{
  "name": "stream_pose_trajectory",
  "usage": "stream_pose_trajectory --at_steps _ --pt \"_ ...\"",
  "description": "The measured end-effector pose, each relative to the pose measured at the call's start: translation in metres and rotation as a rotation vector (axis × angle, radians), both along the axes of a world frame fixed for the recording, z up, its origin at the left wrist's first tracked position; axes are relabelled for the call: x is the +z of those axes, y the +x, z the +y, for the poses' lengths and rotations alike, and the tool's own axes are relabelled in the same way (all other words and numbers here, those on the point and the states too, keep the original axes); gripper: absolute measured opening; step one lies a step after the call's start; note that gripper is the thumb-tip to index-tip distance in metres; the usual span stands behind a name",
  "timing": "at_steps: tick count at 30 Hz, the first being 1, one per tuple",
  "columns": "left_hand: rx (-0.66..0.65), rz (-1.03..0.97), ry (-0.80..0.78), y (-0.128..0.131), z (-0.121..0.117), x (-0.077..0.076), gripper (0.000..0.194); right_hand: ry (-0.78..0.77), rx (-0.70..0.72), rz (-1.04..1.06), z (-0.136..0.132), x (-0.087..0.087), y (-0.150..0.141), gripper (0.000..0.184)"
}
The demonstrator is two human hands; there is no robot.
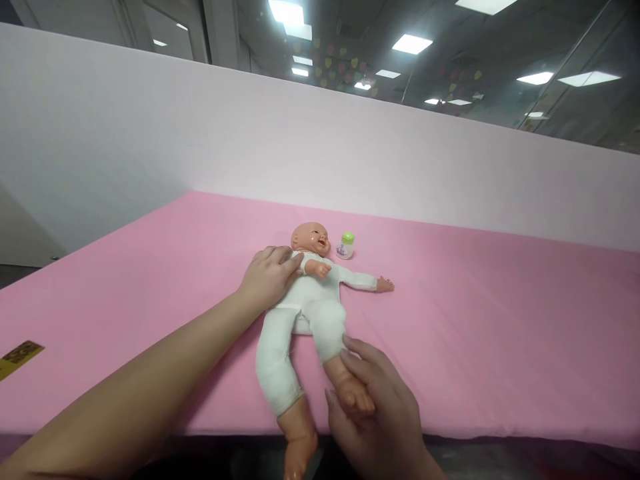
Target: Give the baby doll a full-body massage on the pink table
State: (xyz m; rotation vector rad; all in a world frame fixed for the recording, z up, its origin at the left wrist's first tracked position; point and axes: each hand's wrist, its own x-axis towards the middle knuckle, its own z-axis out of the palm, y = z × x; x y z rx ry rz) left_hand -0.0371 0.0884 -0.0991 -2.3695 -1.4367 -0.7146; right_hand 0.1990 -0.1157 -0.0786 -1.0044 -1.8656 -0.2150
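Observation:
A baby doll (315,293) with a white cloth body lies on its back on a pink-covered surface (475,320), its head away from me and its feet at the near edge. My left hand (270,275) is wrapped over the doll's upper arm and side, its thumb on the chest. Around the lower leg and foot on the right side curls my right hand (385,400), fingers against the shin and thumb by the foot. The doll's other leg (283,373) hangs over the near edge. Beside the head stands a small bottle (345,246) with a green cap.
A white wall panel (320,147) rises behind the pink surface, with glass and ceiling lights above it. At the left lies a yellow label (20,360) with a printed code. The surface's near edge runs just in front of me.

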Motion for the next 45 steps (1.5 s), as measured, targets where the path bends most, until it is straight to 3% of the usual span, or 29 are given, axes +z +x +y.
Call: stream_pose_trajectory --at_steps 5,10,14,20,23,30,33,39,42,45 --pt "-0.057 0.068 0.0 0.003 -0.004 -0.001 0.046 -0.035 -0.061 0.021 0.022 0.007 0.0 0.036" --pt "-0.127 0.106 -0.086 0.003 -0.004 0.0 0.053 -0.215 -0.112 0.007 0.041 0.009 0.002 0.035" --pt "-0.089 0.105 -0.142 0.005 -0.002 0.001 0.049 -0.296 -0.084 -0.001 0.055 0.003 -0.003 0.037" --pt "-0.132 -0.015 -0.187 0.003 -0.001 -0.003 0.047 -0.32 -0.092 -0.019 0.064 -0.005 -0.013 0.037" --pt "-0.109 -0.206 -0.259 -0.001 0.003 -0.01 0.051 -0.265 -0.094 -0.023 0.054 0.0 -0.011 0.036" --pt "0.098 -0.929 -0.388 -0.019 0.025 -0.028 0.05 -0.137 -0.052 -0.04 0.008 0.006 0.007 0.036" --pt "0.224 -1.251 -0.464 -0.025 0.035 -0.03 0.042 -0.164 -0.023 -0.099 -0.008 -0.004 0.018 0.039" --pt "0.166 -1.76 -0.656 -0.032 0.041 -0.029 0.032 -0.215 0.026 -0.14 -0.03 -0.038 0.033 0.045" --pt "0.182 -1.967 -0.664 -0.034 0.044 -0.031 0.032 -0.31 0.006 -0.164 -0.036 -0.054 0.031 0.042" --pt "0.231 -2.11 -0.639 -0.037 0.047 -0.033 0.043 -0.371 -0.014 -0.174 -0.038 -0.06 0.027 0.039"
